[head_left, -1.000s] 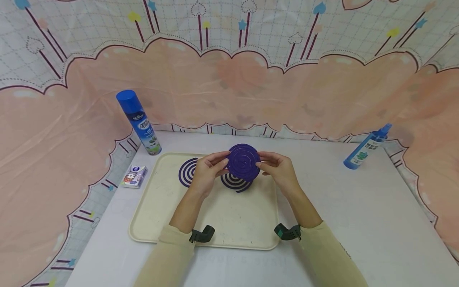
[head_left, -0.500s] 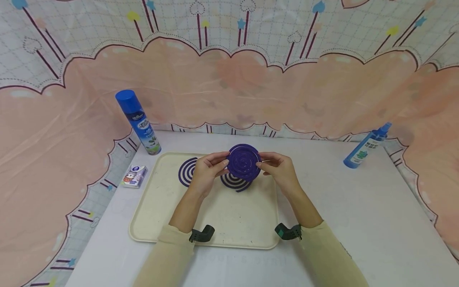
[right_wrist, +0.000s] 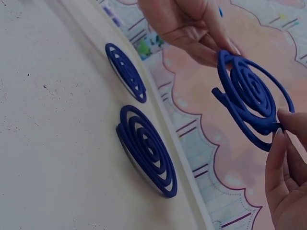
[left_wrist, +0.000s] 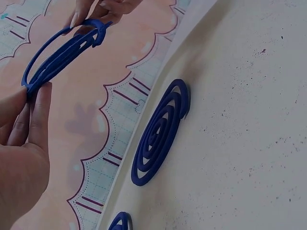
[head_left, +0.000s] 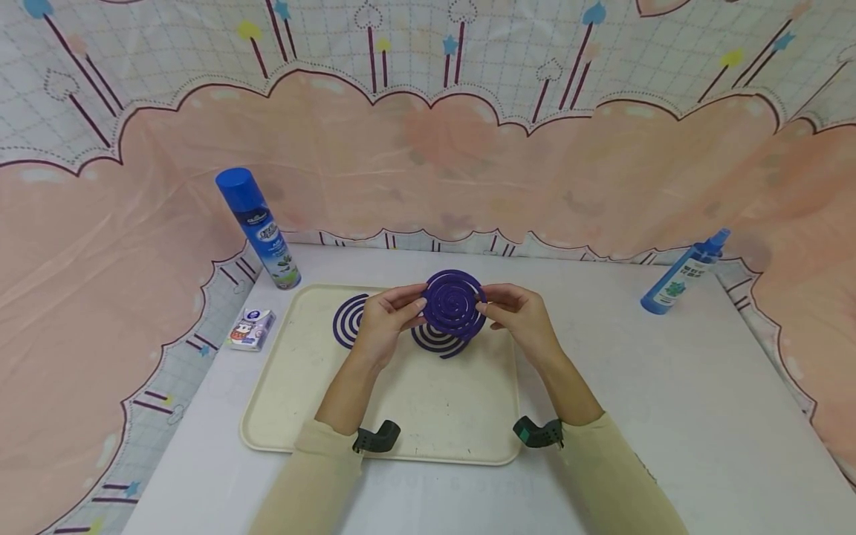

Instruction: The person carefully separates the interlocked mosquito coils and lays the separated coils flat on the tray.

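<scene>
Between both hands (head_left: 383,327) (head_left: 520,318), a spiral coil (head_left: 455,303) faces the head camera.

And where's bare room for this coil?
Free: the near part of the tray, between the sleeves; the white table between right sleeve and spray bottle. Crowded: the tray's far part, with two mosquito coils; left of it, aerosol can and small pack.

Aerosol can (head_left: 261,232), small packet (head_left: 251,330), blue bottle (head_left: 682,275).

I log even light in the head view, soft shadow beyond the tray's (head_left: 414,423) right edge. Both wrist feeds read dimmer.
</scene>
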A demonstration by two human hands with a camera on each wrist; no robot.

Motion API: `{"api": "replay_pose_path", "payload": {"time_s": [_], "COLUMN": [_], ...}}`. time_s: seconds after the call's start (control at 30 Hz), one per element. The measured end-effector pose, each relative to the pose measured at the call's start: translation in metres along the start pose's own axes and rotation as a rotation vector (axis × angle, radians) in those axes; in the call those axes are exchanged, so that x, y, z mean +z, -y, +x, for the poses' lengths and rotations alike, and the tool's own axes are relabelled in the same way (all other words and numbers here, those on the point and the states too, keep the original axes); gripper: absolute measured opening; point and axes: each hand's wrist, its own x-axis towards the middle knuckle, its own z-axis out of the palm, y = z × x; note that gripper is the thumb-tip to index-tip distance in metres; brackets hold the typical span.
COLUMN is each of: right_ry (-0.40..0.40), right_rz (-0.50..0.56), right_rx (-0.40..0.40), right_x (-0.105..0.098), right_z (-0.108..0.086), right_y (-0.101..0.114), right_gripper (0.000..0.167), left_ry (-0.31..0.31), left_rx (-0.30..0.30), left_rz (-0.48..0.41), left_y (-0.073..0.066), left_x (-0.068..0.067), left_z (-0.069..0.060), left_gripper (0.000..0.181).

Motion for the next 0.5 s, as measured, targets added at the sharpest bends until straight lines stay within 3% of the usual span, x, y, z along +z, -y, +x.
{"api": "replay_pose_path", "payload": {"time_s": [0.5], "right_ry": [-0.001], "right_rz": [0.013], "right_rx": [0.008], "right_x": [0.0014], "right_z": [-0.0006], "right_y": [0.0004], "right_gripper": [0.035], "left_ry": [0.01], "left_rx": [0.004], "left_rz": [0.022], "left_y": [0.0], "left_x": [0.0012], "left_z": [-0.0021], "left_gripper": [0.037]}}
